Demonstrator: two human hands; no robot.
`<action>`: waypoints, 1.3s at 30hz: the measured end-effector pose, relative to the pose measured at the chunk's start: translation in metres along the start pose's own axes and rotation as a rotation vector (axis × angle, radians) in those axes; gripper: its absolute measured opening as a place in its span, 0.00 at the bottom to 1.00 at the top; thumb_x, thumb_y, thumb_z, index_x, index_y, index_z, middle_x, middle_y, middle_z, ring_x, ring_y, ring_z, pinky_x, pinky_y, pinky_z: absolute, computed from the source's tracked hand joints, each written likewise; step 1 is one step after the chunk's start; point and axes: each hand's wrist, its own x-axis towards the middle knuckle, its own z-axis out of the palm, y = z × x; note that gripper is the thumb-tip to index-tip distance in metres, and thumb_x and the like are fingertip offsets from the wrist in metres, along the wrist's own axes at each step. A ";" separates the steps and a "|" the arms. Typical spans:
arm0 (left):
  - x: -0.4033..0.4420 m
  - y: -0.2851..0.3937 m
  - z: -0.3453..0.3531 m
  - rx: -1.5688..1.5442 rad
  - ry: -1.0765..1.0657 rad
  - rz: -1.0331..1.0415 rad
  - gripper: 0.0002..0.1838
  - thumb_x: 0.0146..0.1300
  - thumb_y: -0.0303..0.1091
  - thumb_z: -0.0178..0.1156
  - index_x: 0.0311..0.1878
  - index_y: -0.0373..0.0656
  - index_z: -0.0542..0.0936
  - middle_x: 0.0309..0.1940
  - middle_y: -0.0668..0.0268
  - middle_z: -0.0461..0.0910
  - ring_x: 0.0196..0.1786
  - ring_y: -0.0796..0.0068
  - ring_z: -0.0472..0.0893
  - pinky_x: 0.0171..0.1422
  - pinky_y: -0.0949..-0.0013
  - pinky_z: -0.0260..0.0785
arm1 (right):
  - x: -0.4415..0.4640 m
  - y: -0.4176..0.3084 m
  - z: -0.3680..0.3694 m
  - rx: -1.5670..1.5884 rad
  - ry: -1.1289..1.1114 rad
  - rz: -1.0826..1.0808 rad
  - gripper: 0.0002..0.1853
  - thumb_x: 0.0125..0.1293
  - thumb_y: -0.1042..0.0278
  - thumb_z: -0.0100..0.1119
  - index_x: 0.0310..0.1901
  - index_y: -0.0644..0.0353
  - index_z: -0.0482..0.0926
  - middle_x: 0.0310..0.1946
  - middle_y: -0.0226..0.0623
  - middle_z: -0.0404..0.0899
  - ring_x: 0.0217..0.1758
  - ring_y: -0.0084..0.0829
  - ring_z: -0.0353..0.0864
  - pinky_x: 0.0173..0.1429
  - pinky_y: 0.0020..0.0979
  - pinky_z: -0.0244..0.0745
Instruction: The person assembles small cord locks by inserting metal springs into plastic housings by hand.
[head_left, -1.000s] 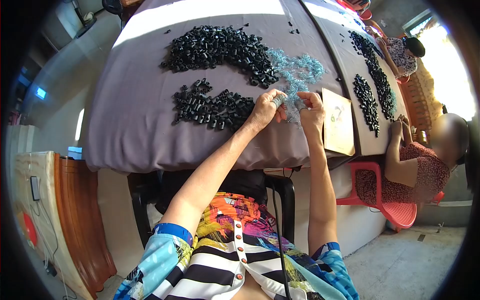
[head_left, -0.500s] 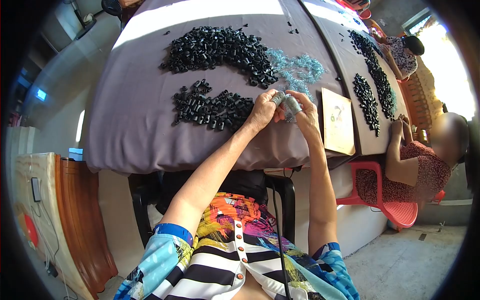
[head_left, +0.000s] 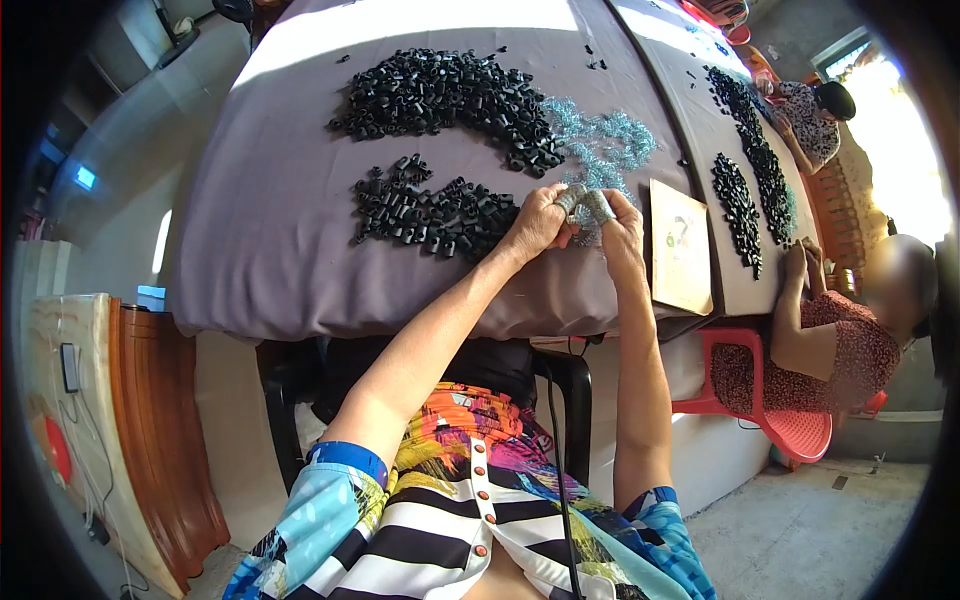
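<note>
Left hand (head_left: 541, 222) and right hand (head_left: 624, 235) meet, fingers curled, any pinch indiscernible, at the near end of silvery spring-like pieces (head_left: 608, 138), right of nearer black cylinders (head_left: 434, 213), apparently grouped for short reach.

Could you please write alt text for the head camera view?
A person's left hand and right hand are close together at the near edge of a pile of shiny bluish pieces on a covered table; anything held is hard to tell. Black parts lie in two heaps to the left, a booklet to the right, two other people beyond.
</note>
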 end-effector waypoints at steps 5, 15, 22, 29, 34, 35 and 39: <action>0.000 -0.001 -0.004 0.016 -0.075 0.020 0.11 0.65 0.38 0.49 0.36 0.40 0.75 0.17 0.69 0.74 0.15 0.84 0.71 0.16 0.80 0.61 | -0.002 -0.012 0.000 -0.004 0.004 0.020 0.09 0.59 0.74 0.49 0.38 0.65 0.77 0.27 0.33 0.78 0.30 0.19 0.75 0.34 0.23 0.69; 0.001 -0.003 -0.002 -0.089 -0.052 0.090 0.07 0.57 0.24 0.56 0.39 0.33 0.74 0.20 0.64 0.77 0.19 0.82 0.74 0.19 0.79 0.65 | -0.005 -0.008 -0.003 -0.060 0.052 -0.076 0.10 0.58 0.75 0.50 0.40 0.65 0.78 0.29 0.32 0.78 0.32 0.21 0.75 0.37 0.23 0.69; 0.000 -0.004 -0.001 0.010 -0.005 0.102 0.05 0.57 0.23 0.54 0.36 0.35 0.75 0.20 0.64 0.77 0.17 0.82 0.73 0.19 0.80 0.65 | -0.003 0.004 -0.003 -0.224 0.123 -0.118 0.08 0.59 0.77 0.49 0.37 0.63 0.78 0.25 0.30 0.77 0.30 0.18 0.73 0.35 0.23 0.68; -0.002 -0.005 0.003 0.106 0.093 0.114 0.04 0.57 0.24 0.53 0.36 0.39 0.75 0.17 0.68 0.75 0.16 0.84 0.71 0.19 0.79 0.63 | -0.007 0.003 0.000 -0.280 0.195 -0.236 0.16 0.48 0.87 0.48 0.38 0.62 0.79 0.29 0.34 0.79 0.33 0.23 0.77 0.40 0.25 0.71; 0.000 -0.008 0.001 0.071 0.092 0.122 0.03 0.59 0.25 0.51 0.35 0.41 0.74 0.15 0.69 0.73 0.14 0.85 0.69 0.17 0.79 0.60 | -0.008 0.003 -0.002 -0.378 0.187 -0.340 0.20 0.42 0.90 0.47 0.38 0.61 0.79 0.31 0.36 0.80 0.35 0.28 0.79 0.43 0.26 0.72; 0.000 -0.006 0.001 0.064 0.083 0.104 0.03 0.60 0.25 0.50 0.35 0.41 0.74 0.15 0.69 0.73 0.14 0.85 0.69 0.16 0.79 0.60 | -0.008 0.004 -0.002 -0.388 0.185 -0.362 0.20 0.42 0.90 0.47 0.37 0.61 0.79 0.31 0.36 0.80 0.35 0.29 0.79 0.43 0.26 0.72; 0.000 -0.006 0.001 0.063 0.063 0.093 0.04 0.61 0.26 0.49 0.34 0.41 0.74 0.14 0.69 0.73 0.14 0.85 0.69 0.15 0.79 0.58 | -0.011 0.004 -0.001 -0.407 0.195 -0.407 0.21 0.41 0.90 0.46 0.37 0.61 0.79 0.31 0.35 0.80 0.37 0.29 0.79 0.45 0.26 0.71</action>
